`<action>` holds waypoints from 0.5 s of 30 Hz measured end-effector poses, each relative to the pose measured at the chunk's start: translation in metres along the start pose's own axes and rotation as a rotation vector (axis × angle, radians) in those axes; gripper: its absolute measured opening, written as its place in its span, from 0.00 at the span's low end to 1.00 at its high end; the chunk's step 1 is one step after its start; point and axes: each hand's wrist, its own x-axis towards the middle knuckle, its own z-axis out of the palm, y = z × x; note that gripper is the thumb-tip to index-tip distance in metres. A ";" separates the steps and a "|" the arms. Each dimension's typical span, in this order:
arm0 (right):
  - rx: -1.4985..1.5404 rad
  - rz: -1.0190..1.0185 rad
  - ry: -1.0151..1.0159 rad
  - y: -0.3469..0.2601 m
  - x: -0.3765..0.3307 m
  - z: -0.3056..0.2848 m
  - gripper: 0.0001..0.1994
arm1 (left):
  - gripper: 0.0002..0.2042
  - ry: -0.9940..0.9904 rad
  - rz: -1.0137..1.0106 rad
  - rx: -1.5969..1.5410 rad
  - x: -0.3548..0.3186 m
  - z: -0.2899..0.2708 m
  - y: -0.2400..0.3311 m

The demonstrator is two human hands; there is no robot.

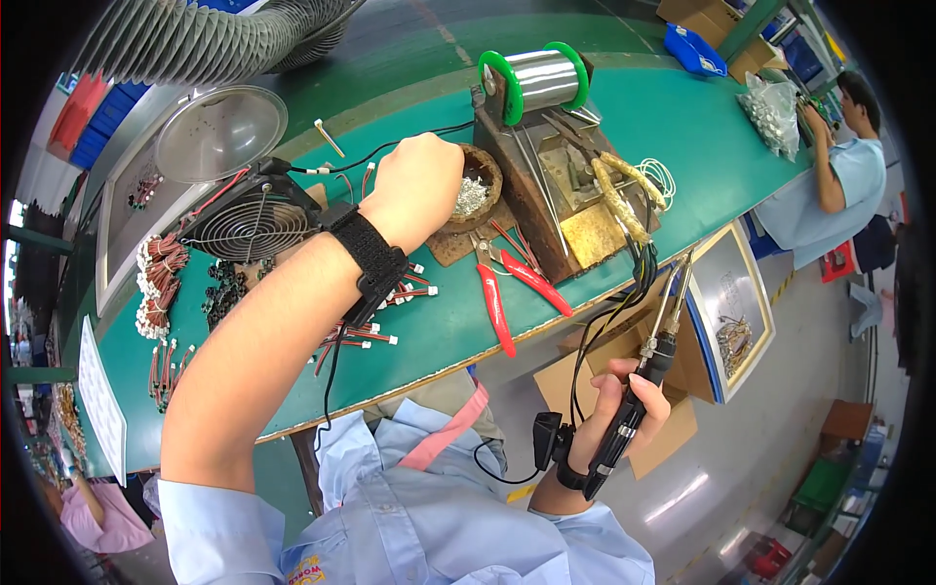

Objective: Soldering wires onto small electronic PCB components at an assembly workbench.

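Green bench mat (604, 127) runs across the workstation, grey floor below it on the right. Nearest the camera, the right hand (624, 405) hangs off the bench edge, fingers wrapped tight round a black soldering iron (639, 385), tip pointing up toward the bench, cable trailing from the handle base. A cardboard box (585, 370) sits just behind that hand, under the bench edge.

Left forearm reaches out over the mat, black wrist strap (370, 258) on it. Left hand (419, 180) is curled closed at the rim of a small brown bowl (478, 180) of shiny metal bits (whether it pinches anything cannot be told, fingertips are hidden). Red-handled pliers (507, 292) lie on the mat just right of the forearm; red wire leads with white connectors (375, 331) are scattered under and beside it. A small black fan (253, 224) stands left of the hand.

Farther back, a solder spool with green flanges (536, 78) sits on a stand, a grey ribbed duct (205, 39) beyond it. Far right, another person in a light blue shirt (829, 195) works at the bench.
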 end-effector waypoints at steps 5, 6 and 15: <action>-0.001 0.011 0.009 -0.001 -0.001 0.002 0.12 | 0.04 0.084 -0.011 0.038 -0.007 0.004 0.008; 0.002 0.014 0.013 -0.001 -0.001 0.002 0.12 | 0.03 0.132 -0.001 0.056 -0.009 0.008 0.010; 0.000 0.025 0.022 -0.001 0.001 -0.003 0.13 | 0.05 0.128 0.085 -0.010 0.002 0.006 -0.007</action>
